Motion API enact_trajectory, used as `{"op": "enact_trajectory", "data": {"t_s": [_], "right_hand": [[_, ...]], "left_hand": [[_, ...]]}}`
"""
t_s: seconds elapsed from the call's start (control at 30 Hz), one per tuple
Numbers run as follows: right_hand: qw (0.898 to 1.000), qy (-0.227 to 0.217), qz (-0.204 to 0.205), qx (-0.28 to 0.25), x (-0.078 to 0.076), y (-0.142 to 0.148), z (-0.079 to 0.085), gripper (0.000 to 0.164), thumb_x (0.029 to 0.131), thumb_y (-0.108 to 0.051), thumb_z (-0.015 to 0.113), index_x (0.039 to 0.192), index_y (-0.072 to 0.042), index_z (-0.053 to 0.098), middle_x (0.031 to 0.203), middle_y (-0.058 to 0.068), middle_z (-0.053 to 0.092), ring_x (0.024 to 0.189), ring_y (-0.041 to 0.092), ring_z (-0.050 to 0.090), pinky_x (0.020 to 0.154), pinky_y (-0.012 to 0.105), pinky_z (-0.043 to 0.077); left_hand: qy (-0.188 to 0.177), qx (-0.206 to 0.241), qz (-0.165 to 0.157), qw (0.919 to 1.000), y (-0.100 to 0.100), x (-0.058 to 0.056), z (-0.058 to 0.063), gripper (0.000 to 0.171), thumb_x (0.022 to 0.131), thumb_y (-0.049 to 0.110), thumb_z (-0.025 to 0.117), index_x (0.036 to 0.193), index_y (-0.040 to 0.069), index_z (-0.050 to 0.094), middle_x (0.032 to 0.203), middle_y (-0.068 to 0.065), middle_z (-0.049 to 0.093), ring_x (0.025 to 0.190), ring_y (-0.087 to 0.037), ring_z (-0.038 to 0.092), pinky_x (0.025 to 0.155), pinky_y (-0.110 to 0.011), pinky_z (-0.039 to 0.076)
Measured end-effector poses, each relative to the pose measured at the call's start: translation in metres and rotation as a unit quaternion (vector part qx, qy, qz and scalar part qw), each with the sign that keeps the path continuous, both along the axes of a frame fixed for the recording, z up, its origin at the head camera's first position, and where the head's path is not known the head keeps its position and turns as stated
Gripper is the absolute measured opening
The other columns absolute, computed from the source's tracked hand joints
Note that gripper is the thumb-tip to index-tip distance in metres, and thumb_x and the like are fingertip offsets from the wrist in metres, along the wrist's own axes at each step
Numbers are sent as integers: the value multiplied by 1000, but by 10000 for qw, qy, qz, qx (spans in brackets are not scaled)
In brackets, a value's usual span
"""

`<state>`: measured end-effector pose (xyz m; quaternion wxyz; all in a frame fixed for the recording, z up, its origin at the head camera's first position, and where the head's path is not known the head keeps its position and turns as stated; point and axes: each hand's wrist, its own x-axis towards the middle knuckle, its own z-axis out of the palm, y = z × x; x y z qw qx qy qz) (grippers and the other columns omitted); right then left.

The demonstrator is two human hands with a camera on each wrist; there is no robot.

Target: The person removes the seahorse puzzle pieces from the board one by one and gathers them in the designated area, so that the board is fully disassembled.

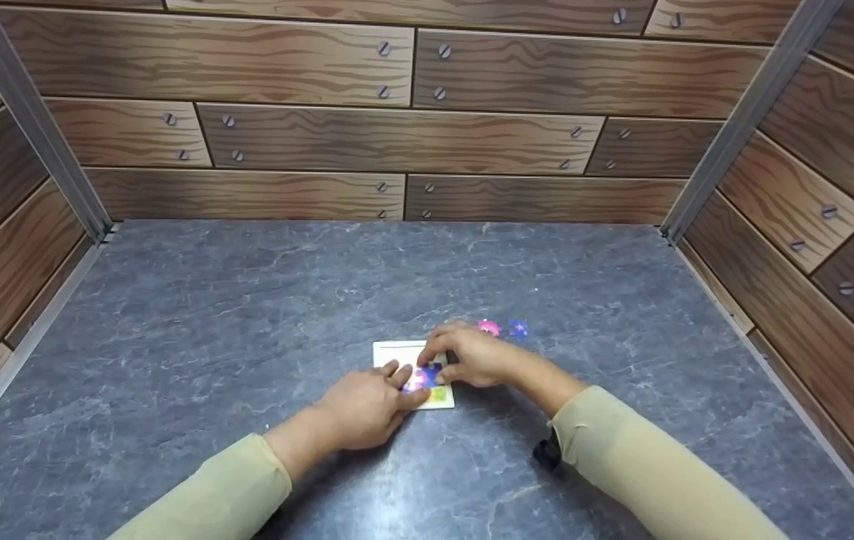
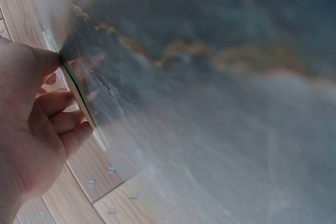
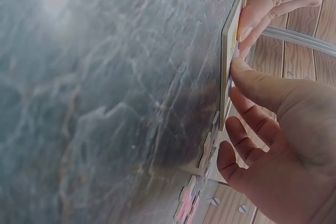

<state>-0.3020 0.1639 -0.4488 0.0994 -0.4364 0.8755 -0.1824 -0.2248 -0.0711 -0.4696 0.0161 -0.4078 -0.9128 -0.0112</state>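
A small white-framed puzzle board point(image 1: 401, 351) lies on the dark tabletop, partly covered by both hands. Pink, blue and yellow-green puzzle pieces fill part of it. My left hand point(image 1: 367, 405) comes in from the left, its spread fingers resting on the board and its pieces. From the right, my right hand point(image 1: 478, 354) has thumb and index finger around a blue puzzle piece point(image 1: 431, 373) on the board. In the right wrist view the thumb point(image 3: 257, 80) touches the piece, while the other fingers hang loosely bent beside the board.
Just beyond the right hand lie a pink puzzle piece point(image 1: 488, 328) and a dark blue one with a star point(image 1: 518, 328). Grey marbled tabletop point(image 1: 209, 300) surrounds the board. Wood-patterned walls point(image 1: 307, 135) stand at the back and both sides.
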Motion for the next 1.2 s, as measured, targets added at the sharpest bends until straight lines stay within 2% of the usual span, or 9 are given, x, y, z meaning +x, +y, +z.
{"op": "enact_trajectory", "data": {"t_s": [0.4,0.87,1.2], "right_hand": [[9996,-57,-5,-259,3,0,-2,31,85,-3,81,115,-6,77,121,12,70,121,34,61,110,52,45],[9983,369,212,-396,2,2,-6,31,84,-5,82,115,-6,76,111,9,72,110,30,64,104,49,47],[9981,435,80,-430,7,3,-4,33,85,-7,82,118,-7,74,106,9,73,104,29,64,100,49,47]], "left_hand": [[123,56,-60,9999,0,0,-3,41,109,28,57,149,29,65,149,-21,60,135,-41,60,99,-52,58],[44,-45,-34,10000,0,-1,-2,42,109,28,56,151,29,63,151,-20,59,137,-40,59,100,-52,57],[-73,-51,42,10000,0,0,0,43,109,28,56,152,30,62,153,-20,57,139,-40,57,100,-54,57]]}}
